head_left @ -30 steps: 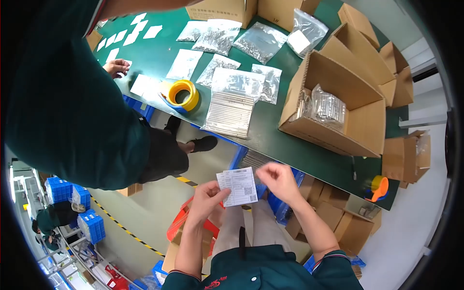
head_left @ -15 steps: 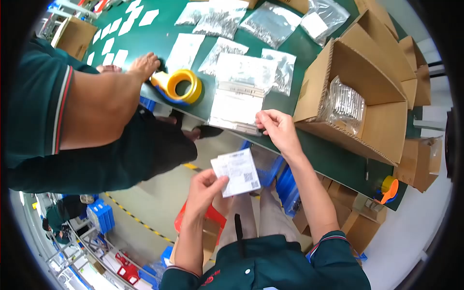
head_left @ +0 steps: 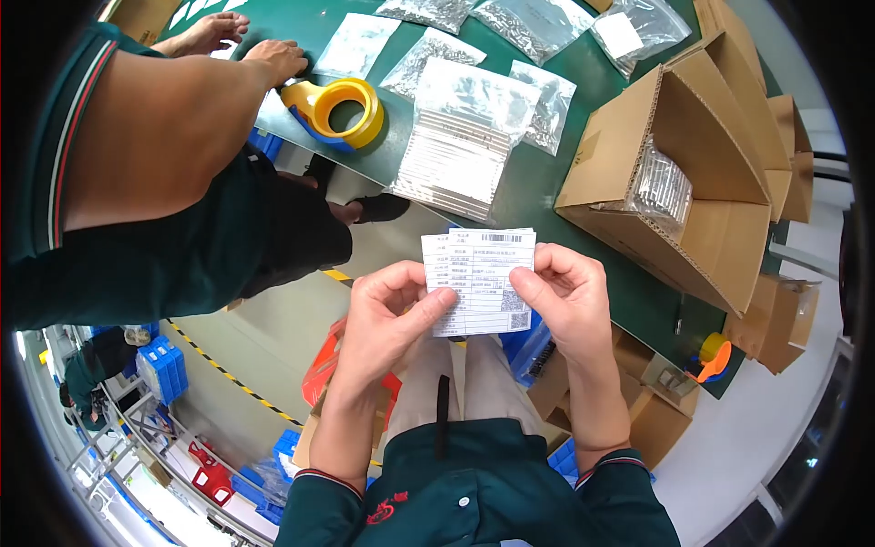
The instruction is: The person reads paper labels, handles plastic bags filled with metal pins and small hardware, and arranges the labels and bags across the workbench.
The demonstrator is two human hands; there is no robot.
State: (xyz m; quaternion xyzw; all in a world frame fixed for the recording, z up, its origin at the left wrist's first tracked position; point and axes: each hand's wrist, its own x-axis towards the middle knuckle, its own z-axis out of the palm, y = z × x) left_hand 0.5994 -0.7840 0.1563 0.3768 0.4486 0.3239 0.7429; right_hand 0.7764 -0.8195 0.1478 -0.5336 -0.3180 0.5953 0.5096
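Head view: Person at the near side of a long dark-green tabletop (head_left: 533, 202), both bare hands up in front of the body on one small stack.
Paper slips: White rectangular paper slips (head_left: 474, 273) printed in black, more than one sheet with edges slightly offset, a barcode near the top and square codes at lower right; they are held up between the two hands, in front of the table's near edge.
Left hand: The left hand (head_left: 394, 305) pinches the slips at their left side, thumb across the face, fingers bent behind.
Right hand: The right hand (head_left: 571, 296) pinches the right side, thumb flat on the print, other fingers curled.
Rods: Just beyond the slips, a clear plastic bag of slim silvery metal rods (head_left: 451, 164) lies at the table edge.
Small bags: Behind it I see clear bags of small metal pieces (head_left: 436, 62).
Tape: To the left, a round yellow-and-blue tape dispenser (head_left: 370, 111).
Co-worker: Beside it is a co-worker's hand (head_left: 276, 62) on the tabletop; I can't tell whether it touches the dispenser.
Carton: To the right, an open brown cardboard carton (head_left: 606, 150) with a clear bag of metal parts (head_left: 661, 191) inside.
Corner: Near the table's far right corner, an orange-and-yellow tape roll (head_left: 713, 358).
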